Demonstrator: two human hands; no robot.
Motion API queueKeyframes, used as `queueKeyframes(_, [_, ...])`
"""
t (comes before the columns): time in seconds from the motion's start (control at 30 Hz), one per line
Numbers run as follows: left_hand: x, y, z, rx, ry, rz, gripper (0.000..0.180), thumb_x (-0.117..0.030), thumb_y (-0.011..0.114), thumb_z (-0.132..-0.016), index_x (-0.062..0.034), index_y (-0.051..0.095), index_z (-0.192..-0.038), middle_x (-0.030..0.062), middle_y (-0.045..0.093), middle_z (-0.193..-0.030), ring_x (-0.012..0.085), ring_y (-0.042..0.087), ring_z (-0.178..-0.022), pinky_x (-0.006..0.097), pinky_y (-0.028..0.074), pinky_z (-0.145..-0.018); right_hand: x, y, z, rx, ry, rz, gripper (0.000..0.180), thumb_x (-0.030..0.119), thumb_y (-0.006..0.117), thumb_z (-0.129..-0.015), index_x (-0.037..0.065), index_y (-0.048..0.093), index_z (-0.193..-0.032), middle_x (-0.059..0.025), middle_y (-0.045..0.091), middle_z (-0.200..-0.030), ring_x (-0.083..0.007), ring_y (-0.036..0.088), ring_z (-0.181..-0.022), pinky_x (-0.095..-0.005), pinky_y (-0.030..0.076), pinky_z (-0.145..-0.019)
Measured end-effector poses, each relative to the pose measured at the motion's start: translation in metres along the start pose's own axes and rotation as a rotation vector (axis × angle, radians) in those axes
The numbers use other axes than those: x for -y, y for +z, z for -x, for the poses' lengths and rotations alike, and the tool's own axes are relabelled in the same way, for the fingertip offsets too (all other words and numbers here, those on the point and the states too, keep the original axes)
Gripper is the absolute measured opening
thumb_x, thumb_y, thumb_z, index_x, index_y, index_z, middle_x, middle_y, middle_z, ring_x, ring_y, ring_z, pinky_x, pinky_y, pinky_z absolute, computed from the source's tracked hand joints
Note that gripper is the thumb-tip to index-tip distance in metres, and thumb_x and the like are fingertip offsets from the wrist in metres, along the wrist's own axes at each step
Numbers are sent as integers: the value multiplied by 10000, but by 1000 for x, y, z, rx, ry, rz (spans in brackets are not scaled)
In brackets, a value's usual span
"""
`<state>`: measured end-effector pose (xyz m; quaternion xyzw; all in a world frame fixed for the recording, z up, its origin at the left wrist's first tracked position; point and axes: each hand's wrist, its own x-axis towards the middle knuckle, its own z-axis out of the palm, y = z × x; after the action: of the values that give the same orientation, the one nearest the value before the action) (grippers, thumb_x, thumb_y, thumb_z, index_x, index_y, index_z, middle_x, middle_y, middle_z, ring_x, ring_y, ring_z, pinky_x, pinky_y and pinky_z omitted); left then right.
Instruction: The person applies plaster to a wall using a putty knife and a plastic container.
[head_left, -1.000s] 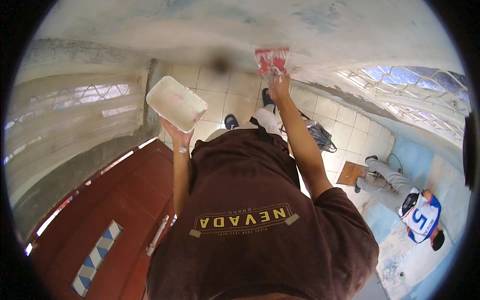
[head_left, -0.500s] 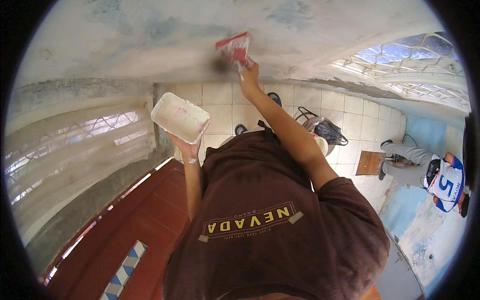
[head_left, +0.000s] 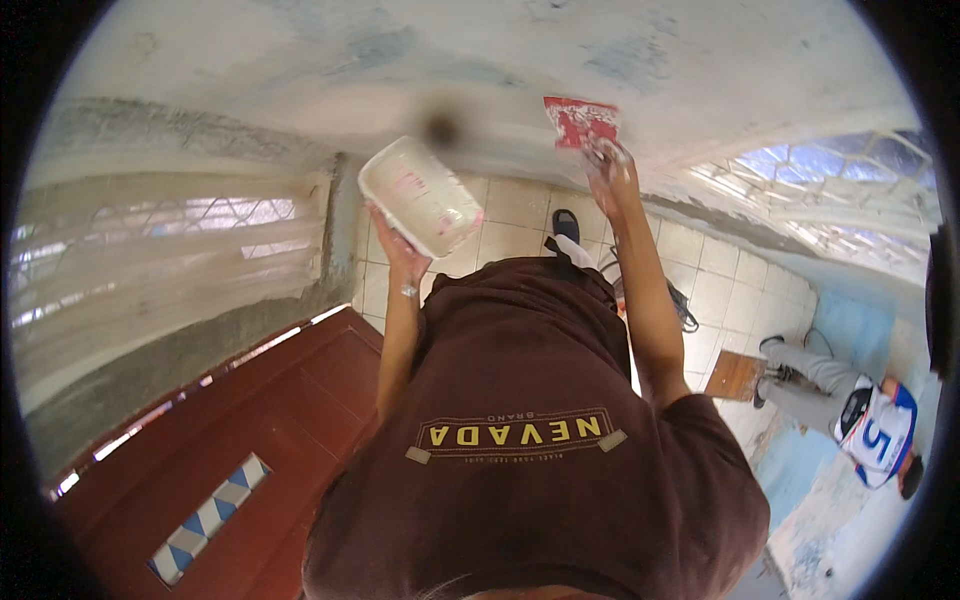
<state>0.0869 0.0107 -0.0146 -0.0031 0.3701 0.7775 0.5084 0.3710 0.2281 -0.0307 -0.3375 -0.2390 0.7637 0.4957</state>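
My left hand is closed on the side of a white rectangular tub, which is tilted and has pinkish smears and pale paste inside. In my right hand is a red, wide-bladed putty knife streaked with white paste, its handle mostly hidden by my fingers. The blade is up close to the patchy white and blue wall; I cannot tell whether it touches. White smears cover my right fingers. The tub is left of the knife, apart from it.
A red-brown door and a louvred window are on the left. At the right, a grilled window sits in the wall. Another person is at the far right, beside a wooden board on the tiled floor.
My right hand has moved right along the wall with the putty knife, and the blade has turned. The tub in my left hand has shifted up and to the right.
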Motion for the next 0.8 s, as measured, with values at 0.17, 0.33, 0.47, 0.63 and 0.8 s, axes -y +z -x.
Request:
queueKeyframes(0.17, [-3, 39, 3, 122, -130, -50, 809, -715, 341, -957, -136, 322, -1521, 135, 422, -1495, 325, 447, -1349, 534, 408, -1093, 53, 78, 84, 176, -129, 584, 251, 112, 664, -927, -28, 626, -1131, -105, 687, -1000, -216, 659, -1007, -328, 518, -870])
queueKeyframes(0.33, [7, 64, 12, 185, -80, -32, 788, -697, 310, -975, -118, 331, -1511, 134, 457, -1459, 296, 483, -1317, 465, 434, -1079, 59, 109, 121, 296, -517, 1091, 325, 139, 746, -862, -27, 655, -1126, -134, 705, -920, -253, 677, -877, -343, 514, -833])
queueKeyframes(0.47, [23, 67, 32, 155, 67, -79, 751, -665, 265, -1001, -112, 339, -1503, 121, 463, -1448, 272, 487, -1313, 417, 415, -1091, 26, 140, 139, 290, -647, 1276, 271, 116, 695, -873, -29, 642, -1096, -225, 686, -966, -364, 676, -905, -423, 526, -798])
queueKeyframes(0.63, [30, 63, 55, 119, 74, -74, 793, -698, 213, -985, -130, 289, -1534, 104, 391, -1523, 288, 405, -1386, 442, 331, -1156, -27, 162, 159, 319, -579, 1545, 290, 54, 618, -864, -12, 617, -1146, -253, 649, -937, -434, 629, -813, -484, 510, -721])
queueKeyframes(0.8, [24, 41, 63, 126, 44, -43, 827, -720, 208, -972, -122, 275, -1539, 110, 368, -1539, 298, 381, -1404, 437, 320, -1165, -34, 174, 172, 464, -542, 1435, 224, 87, 616, -859, 10, 633, -1069, -260, 653, -916, -458, 626, -828, -511, 501, -730])
